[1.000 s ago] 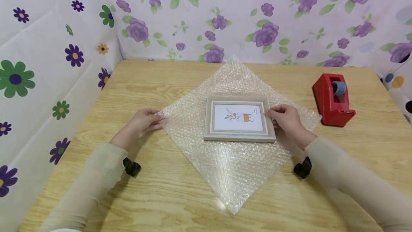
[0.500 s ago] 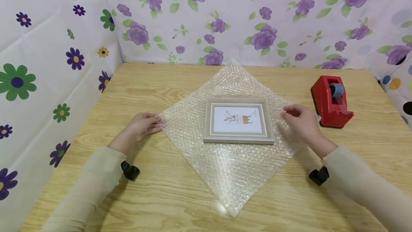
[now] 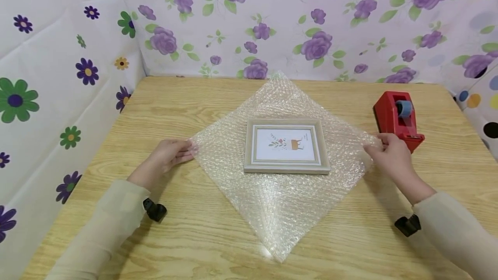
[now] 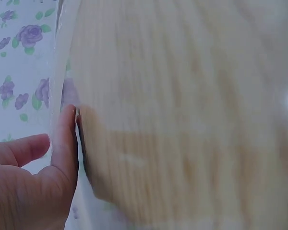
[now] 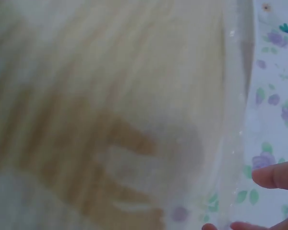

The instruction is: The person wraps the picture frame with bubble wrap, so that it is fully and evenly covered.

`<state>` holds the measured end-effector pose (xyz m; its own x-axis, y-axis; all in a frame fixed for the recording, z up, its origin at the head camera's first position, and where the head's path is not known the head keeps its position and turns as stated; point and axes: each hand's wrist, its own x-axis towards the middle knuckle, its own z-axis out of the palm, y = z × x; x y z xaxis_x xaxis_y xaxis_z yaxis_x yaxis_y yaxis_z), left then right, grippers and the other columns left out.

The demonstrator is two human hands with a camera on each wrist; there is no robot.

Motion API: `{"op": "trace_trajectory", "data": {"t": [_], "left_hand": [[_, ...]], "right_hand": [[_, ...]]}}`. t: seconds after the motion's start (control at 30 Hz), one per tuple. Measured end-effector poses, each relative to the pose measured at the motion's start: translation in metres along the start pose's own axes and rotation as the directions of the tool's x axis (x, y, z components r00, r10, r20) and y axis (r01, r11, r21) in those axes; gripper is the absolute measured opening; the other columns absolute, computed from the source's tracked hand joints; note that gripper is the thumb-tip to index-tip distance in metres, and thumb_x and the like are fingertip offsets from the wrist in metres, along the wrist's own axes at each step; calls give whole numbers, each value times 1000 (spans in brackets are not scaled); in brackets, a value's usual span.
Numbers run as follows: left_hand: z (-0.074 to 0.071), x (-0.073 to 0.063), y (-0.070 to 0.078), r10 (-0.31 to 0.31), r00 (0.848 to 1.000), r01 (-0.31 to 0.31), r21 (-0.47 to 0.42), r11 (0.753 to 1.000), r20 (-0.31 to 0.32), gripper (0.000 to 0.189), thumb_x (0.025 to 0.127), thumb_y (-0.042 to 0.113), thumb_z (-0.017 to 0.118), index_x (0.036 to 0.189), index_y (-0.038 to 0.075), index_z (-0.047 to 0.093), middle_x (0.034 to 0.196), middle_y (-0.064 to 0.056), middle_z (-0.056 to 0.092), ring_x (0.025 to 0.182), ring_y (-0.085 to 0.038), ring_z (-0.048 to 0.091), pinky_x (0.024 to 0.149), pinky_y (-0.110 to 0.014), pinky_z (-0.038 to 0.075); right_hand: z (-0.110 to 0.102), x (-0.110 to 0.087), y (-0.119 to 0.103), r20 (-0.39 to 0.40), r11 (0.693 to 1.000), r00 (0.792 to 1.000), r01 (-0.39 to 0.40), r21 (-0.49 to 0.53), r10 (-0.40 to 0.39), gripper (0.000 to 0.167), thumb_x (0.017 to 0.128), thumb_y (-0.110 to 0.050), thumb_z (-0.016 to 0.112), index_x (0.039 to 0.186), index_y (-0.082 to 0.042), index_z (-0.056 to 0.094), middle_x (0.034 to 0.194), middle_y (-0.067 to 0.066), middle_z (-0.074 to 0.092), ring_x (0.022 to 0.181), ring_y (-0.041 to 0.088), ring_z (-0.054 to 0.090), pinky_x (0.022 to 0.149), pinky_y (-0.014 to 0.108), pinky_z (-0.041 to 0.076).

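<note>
Hands [image 3: 171, 154] on crinkly bubble wrap [image 3: 280, 202]

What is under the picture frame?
The picture frame lies flat on a sheet of bubble wrap spread cornerwise on the wooden table. The wrap directly beneath the frame is covered, so anything else there cannot be seen.

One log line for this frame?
left hand: pinches bubble wrap left corner | right hand: at right corner | picture frame: centered

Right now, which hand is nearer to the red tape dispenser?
Right. The right hand is beside the tape dispenser, at the bubble wrap's right corner; the left hand is across the sheet.
</note>
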<state>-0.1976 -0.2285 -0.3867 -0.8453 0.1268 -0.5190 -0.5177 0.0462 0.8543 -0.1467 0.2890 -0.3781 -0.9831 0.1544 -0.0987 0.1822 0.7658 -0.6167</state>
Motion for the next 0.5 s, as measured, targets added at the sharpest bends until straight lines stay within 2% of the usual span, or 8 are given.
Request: {"op": "trace_trajectory", "data": {"t": [0.1,0.17,0.27,0.33,0.4,0.5], "left_hand": [[2,-1,-2,13,1000,-13,-10,1000,-12,13,99,4,44,106,-5,49,78,2,63,74,-4,64,75,-16,55],[3,-1,-3,26,999,-26,-9,1000,-21,9,99,3,44,102,-4,48,78,2,62,74,-3,63,75,-16,55],[5,-3,-3,43,998,-43,-4,999,-39,10,99,4,43,104,-3,47,80,2,59,74,-3,62,75,-15,55],[6,-5,-3,47,998,-48,-12,999,-48,11,100,6,44,106,-3,47,81,2,58,74,-3,61,75,-15,54],[6,-7,-3,45,997,-47,-31,998,-55,11,100,6,44,107,-2,47,81,2,59,74,-3,62,76,-15,54],[6,-9,-3,38,998,-42,-68,997,-59,9,99,6,45,105,-1,46,79,2,61,73,-3,63,76,-15,54]], "right_hand": [[0,-2,5,26,999,999,-42,33,41,73,96,-35,51,138,19,25,128,39,40,108,46,46,86,55,48],[-1,-3,7,55,994,995,-86,74,82,79,96,-37,51,141,18,18,131,39,37,110,45,46,84,46,52],[-3,-2,9,98,980,987,-139,140,125,83,96,-38,51,143,17,12,133,37,38,106,36,50,75,24,54],[-2,-1,11,107,973,984,-158,169,141,80,95,-38,52,143,16,16,130,34,44,96,20,55,64,11,47],[-1,0,14,113,964,982,-170,203,149,75,95,-36,53,141,15,23,121,26,56,84,7,58,62,9,48],[0,2,18,121,947,980,-187,260,160,69,95,-34,56,137,14,30,95,2,67,71,-6,57,64,12,52]]}}
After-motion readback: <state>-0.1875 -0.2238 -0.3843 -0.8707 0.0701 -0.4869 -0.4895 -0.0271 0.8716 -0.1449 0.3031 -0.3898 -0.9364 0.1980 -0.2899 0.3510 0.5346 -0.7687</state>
